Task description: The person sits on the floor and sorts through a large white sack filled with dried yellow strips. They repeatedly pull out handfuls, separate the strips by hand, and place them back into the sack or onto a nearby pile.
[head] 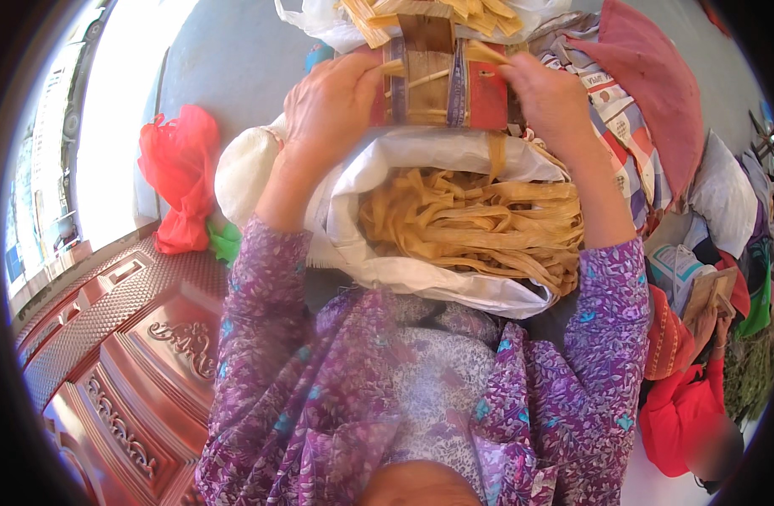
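Observation:
My left hand [336,92] pinches a tan, flat plant-fibre strip [393,67] at the left of a wooden frame [428,95]. At its right, my right hand [545,95] grips another visible length of tan strip [488,54]; whether both belong to one strip cannot be seen. The frame has red panels [488,95], dark printed bands and pale thin rods [429,78] across its middle. Between my forearms, a white woven sack [355,190] with a rolled rim holds many long dried strips [475,221]. Both hands are slightly blurred.
More strips [488,16] lie on a white plastic bag [305,22] beyond the frame. A red plastic bag [181,177] and an embossed metal door [140,367] are leftward. Rightward are a pink cloth [652,95] and a person in red [678,417] handling a wooden piece [709,297].

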Motion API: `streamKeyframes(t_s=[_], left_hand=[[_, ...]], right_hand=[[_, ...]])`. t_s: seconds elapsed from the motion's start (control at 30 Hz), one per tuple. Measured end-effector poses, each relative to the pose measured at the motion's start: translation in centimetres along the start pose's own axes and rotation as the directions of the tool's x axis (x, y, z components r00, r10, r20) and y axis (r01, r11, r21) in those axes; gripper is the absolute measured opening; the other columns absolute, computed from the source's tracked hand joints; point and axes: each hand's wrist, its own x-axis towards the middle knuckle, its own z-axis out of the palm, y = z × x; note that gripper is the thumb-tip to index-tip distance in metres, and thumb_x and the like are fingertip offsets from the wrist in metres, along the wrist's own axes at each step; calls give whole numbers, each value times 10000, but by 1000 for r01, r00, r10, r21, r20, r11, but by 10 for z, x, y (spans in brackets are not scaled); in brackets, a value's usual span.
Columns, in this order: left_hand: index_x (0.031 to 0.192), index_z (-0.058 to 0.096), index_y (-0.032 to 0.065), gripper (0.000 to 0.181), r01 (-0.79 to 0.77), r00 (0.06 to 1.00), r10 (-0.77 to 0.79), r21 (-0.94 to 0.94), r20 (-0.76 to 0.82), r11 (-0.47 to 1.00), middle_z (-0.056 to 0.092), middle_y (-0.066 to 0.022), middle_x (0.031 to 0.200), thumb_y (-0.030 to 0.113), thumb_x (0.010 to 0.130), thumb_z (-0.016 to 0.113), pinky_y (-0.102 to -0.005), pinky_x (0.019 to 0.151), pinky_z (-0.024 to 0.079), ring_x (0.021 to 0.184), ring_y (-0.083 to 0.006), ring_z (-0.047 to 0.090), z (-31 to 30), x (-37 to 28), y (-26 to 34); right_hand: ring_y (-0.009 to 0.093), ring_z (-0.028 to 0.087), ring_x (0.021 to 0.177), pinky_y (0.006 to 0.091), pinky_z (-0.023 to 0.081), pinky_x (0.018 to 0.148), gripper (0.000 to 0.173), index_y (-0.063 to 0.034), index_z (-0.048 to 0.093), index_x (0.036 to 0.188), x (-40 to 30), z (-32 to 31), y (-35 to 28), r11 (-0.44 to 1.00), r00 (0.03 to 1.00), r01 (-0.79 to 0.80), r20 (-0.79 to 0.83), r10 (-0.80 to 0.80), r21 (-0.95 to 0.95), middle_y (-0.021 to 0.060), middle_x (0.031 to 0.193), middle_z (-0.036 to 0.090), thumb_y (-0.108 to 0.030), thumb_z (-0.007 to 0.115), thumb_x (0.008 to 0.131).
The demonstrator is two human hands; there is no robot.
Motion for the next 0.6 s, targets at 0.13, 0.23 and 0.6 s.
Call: streamKeyframes(t_s=[0.13,0.23,0.6], left_hand=[[1070,685,-14,205,-160,983,171,-145,68,976,650,-91,880,118,967,568,-273,697,485,753,-144,604,-11,-38,4],[1066,680,-34,196,-197,974,177,-142,-141,970,655,-100,978,102,958,589,-266,721,486,807,-148,614,-7,-55,23],[867,604,-6,331,492,839,143,-844,525,215,537,-26,616,272,1021,513,-229,418,366,471,-100,526,-19,-104,50]], right_hand=[[296,651,625,394,506,539,82,-102,616,922,-31,-25,0,959,969,-237,111,222,157,111,708,644,-172,644,890],[235,645,667,343,507,557,145,-100,634,966,-47,-17,-22,968,997,71,-59,-58,240,65,741,632,-148,665,833],[218,642,707,330,511,582,172,-98,625,933,-54,-25,-68,918,952,304,-69,-297,253,45,782,621,-143,675,775]])
